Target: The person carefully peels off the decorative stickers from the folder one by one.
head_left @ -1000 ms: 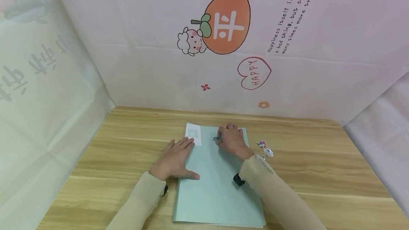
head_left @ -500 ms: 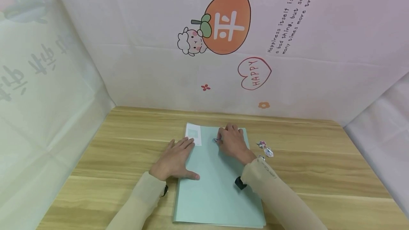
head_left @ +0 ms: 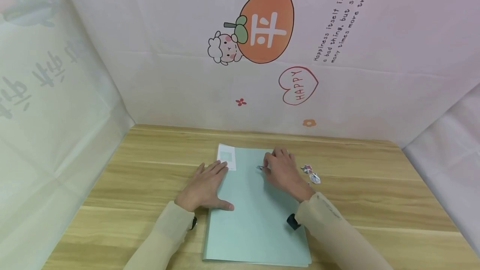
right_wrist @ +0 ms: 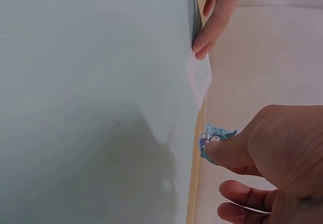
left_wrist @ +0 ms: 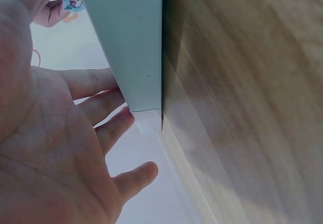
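A pale green folder (head_left: 258,228) lies on the table, with a white label (head_left: 228,159) at its far left corner. My left hand (head_left: 204,188) rests along the folder's left edge, fingers spread and fingertips at the label. In the left wrist view its fingers (left_wrist: 113,128) look straight and touch the folder's side. Above the folder's far part, my right hand (head_left: 283,172) pinches a small blue cartoon sticker (right_wrist: 214,135) between thumb and index finger. Part of that sticker is hidden by the thumb. Its other fingers (right_wrist: 247,196) are bent and hold nothing.
To the right of the folder, several small shiny stickers (head_left: 315,178) lie on the wood-grain table (head_left: 375,203). One of them is mostly hidden by the right arm. A white printed cloth (head_left: 180,86) hangs behind the table's far edge.
My right hand has moved right and slightly nearer to me, carrying the sticker along. The left hand and the folder stay where they were.
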Action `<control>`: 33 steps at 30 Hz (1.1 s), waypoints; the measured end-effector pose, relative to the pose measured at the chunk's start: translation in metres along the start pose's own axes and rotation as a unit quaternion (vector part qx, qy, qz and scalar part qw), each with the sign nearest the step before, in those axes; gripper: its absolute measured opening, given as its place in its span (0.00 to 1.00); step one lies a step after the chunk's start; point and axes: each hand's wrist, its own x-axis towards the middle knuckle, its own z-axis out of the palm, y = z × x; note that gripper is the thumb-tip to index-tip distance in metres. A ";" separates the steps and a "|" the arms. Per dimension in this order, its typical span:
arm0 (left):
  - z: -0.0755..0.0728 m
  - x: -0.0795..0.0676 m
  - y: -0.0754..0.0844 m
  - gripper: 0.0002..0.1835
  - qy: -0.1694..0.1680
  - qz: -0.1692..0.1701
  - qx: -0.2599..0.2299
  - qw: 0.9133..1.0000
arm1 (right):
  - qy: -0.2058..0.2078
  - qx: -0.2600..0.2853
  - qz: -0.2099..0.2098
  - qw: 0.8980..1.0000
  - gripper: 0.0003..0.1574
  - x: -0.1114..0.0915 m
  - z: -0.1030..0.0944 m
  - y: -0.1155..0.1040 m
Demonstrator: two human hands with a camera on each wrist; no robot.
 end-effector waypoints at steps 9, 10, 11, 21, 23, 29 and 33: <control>-0.001 0.001 0.000 0.61 0.000 0.003 0.002 1.000 | 0.019 0.002 -0.014 1.000 0.07 -0.020 -0.006 0.018; -0.001 0.001 0.000 0.61 0.000 0.004 0.002 1.000 | 0.019 0.001 -0.013 1.000 0.07 -0.023 -0.007 0.021; -0.001 0.001 0.001 0.61 0.001 0.004 0.003 1.000 | 0.018 0.000 -0.010 1.000 0.07 -0.025 -0.007 0.025; -0.003 0.001 0.001 0.62 0.000 0.006 0.002 1.000 | 0.026 0.003 0.002 1.000 0.08 -0.054 -0.025 0.055; -0.003 0.000 0.001 0.62 -0.001 0.006 0.002 1.000 | 0.027 0.002 0.004 1.000 0.08 -0.058 -0.026 0.061; -0.001 0.000 0.001 0.62 0.000 0.007 0.004 1.000 | 0.018 0.003 0.029 0.999 0.08 -0.072 -0.032 0.074; -0.001 0.000 0.001 0.62 0.003 0.006 0.004 1.000 | -0.003 0.001 0.043 0.999 0.08 -0.080 -0.037 0.081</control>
